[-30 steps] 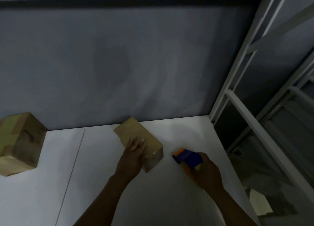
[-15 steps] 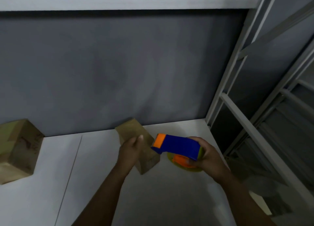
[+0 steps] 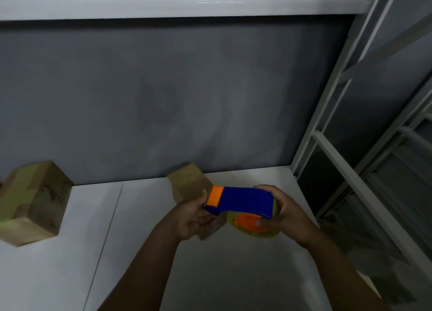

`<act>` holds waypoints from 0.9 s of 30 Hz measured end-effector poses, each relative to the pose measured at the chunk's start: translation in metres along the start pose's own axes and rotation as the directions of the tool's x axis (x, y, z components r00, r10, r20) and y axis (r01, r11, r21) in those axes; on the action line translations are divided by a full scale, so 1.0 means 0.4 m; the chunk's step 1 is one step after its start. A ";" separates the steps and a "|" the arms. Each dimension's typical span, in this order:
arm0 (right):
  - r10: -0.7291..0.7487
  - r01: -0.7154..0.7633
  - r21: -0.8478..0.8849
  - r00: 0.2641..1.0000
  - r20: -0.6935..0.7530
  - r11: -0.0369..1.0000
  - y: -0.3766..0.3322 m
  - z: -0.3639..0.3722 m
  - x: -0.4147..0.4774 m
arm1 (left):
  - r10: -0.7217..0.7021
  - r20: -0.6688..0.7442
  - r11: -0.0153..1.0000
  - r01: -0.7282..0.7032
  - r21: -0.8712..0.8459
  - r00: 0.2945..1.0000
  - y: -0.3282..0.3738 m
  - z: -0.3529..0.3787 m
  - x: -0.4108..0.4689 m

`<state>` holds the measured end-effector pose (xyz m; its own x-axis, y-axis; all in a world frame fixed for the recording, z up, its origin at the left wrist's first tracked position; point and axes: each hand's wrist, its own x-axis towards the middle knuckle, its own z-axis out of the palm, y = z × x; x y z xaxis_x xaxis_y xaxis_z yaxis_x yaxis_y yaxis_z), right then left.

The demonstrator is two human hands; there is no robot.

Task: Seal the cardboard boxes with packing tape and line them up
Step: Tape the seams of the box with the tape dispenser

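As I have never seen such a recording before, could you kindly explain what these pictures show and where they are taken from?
There is no machine here: a person works with two bare hands. All the pictures come from one camera worn on the head, looking forward and down, so the arms enter from below. The right hand grips a blue and orange dispenser of packing tape, held above the white table. The left hand is at its orange front end; whether it pinches tape I cannot tell. Behind the hands a small box stands on the table, by the grey wall. To the left sits a bigger box with tape strips on it. A white metal rack stands at the right.
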<state>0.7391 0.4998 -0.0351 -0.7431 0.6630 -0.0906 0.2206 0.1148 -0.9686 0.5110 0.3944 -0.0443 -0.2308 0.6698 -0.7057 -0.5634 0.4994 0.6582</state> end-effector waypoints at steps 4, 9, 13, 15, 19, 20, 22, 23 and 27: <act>0.039 -0.039 0.072 0.999 -0.005 0.997 -0.002 -0.002 -0.004 | 0.013 -0.002 0.993 -0.013 -0.121 1.000 0.009 0.006 -0.012; 0.059 -0.077 0.196 0.993 0.098 0.978 -0.019 -0.009 -0.004 | -0.006 -0.007 0.975 0.004 -0.221 1.000 0.007 0.011 -0.022; 0.081 -0.099 0.119 0.985 0.149 0.988 -0.031 0.005 -0.002 | -0.026 -0.041 0.971 0.015 -0.239 0.999 -0.002 0.005 -0.024; 0.077 -0.076 -0.013 0.993 0.094 0.997 -0.028 0.022 0.006 | -0.011 -0.067 0.979 -0.002 -0.203 0.998 -0.005 0.004 -0.026; 0.054 -0.057 -0.228 0.998 -0.023 0.972 -0.023 0.037 0.013 | 0.126 -0.167 0.991 -0.130 -0.016 0.978 -0.004 0.001 -0.030; 0.049 -0.054 -0.255 0.998 -0.028 0.965 -0.021 0.037 0.011 | 0.183 -0.198 0.983 -0.177 0.044 0.963 -0.001 0.000 -0.030; 0.045 -0.052 -0.276 0.998 -0.033 0.960 -0.018 0.035 0.008 | 0.300 -0.242 0.949 -0.264 0.171 0.923 0.003 0.003 -0.033; 0.042 -0.050 -0.277 0.998 -0.037 0.959 -0.017 0.033 0.007 | 0.346 -0.257 0.931 -0.296 0.214 0.902 0.004 0.006 -0.036; 0.024 -0.035 -0.254 0.999 -0.047 0.967 -0.022 0.020 0.007 | 0.494 -0.305 0.854 -0.386 0.349 0.814 0.010 0.016 -0.028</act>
<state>0.7300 0.4947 -0.0289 -0.7068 0.6999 -0.1028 0.3997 0.2753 -0.8743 0.5163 0.3924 -0.0323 -0.7081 0.6243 -0.3299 -0.1147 0.3593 0.9261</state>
